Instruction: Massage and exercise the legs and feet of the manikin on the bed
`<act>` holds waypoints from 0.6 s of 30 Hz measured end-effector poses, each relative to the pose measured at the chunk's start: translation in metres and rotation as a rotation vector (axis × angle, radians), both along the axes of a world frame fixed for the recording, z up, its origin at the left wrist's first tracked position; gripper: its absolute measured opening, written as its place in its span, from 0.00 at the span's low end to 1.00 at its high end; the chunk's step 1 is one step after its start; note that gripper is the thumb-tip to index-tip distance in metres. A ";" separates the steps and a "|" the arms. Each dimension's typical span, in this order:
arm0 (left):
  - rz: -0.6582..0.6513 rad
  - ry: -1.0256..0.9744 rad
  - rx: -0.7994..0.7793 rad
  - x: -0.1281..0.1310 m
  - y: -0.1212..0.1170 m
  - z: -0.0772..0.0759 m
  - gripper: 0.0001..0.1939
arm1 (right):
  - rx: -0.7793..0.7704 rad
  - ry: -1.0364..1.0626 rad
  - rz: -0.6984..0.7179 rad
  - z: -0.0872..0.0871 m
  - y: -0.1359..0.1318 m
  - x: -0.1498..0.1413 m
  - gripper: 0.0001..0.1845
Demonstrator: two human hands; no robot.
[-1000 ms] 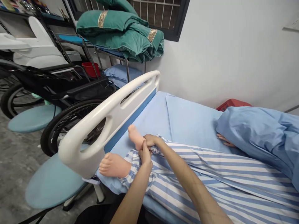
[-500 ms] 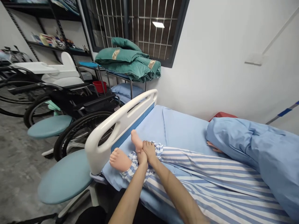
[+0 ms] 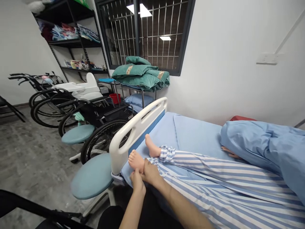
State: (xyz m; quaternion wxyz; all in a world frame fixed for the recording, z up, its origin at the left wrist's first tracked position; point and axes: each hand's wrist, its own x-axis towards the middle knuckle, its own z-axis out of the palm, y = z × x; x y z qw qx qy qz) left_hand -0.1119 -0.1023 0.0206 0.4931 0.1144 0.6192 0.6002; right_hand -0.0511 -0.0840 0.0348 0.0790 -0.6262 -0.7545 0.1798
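A figure in blue-and-white striped trousers (image 3: 214, 181) lies on a bed with a light blue sheet (image 3: 190, 133). Its near foot (image 3: 135, 160) and far foot (image 3: 151, 148) stick out bare by the white footboard (image 3: 133, 127). My left hand (image 3: 137, 182) is closed at the near ankle, pinching the trouser cuff. Right beside it, my right hand (image 3: 150, 173) is wrapped round the same cuff. A light blue blanket (image 3: 262, 143) covers the upper body at the right.
A teal round stool (image 3: 91, 176) stands just off the bed's foot, a second stool (image 3: 77, 134) behind it. Black wheelchairs (image 3: 102, 127) are parked to the left. Folded green blankets (image 3: 143, 74) lie on a cart under the barred window. A black bar crosses the bottom left.
Both hands have moved from the far leg's cuff to the near leg's cuff, closer to me. The far cuff now sits bunched at the ankle. The view has tilted up.
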 end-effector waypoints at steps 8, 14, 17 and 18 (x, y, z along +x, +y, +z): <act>-0.051 -0.229 -0.155 0.028 0.001 -0.013 0.06 | -0.224 -0.096 0.129 0.009 0.009 0.032 0.33; -0.042 -0.268 -0.239 0.028 0.018 -0.013 0.04 | -0.384 -0.109 0.210 0.013 0.036 0.036 0.34; 0.032 -0.281 -0.274 0.038 0.029 -0.017 0.04 | -0.347 -0.126 0.198 0.005 0.049 0.042 0.33; 0.039 -0.264 -0.282 0.043 0.032 -0.018 0.05 | -0.304 -0.129 0.186 0.001 0.053 0.044 0.29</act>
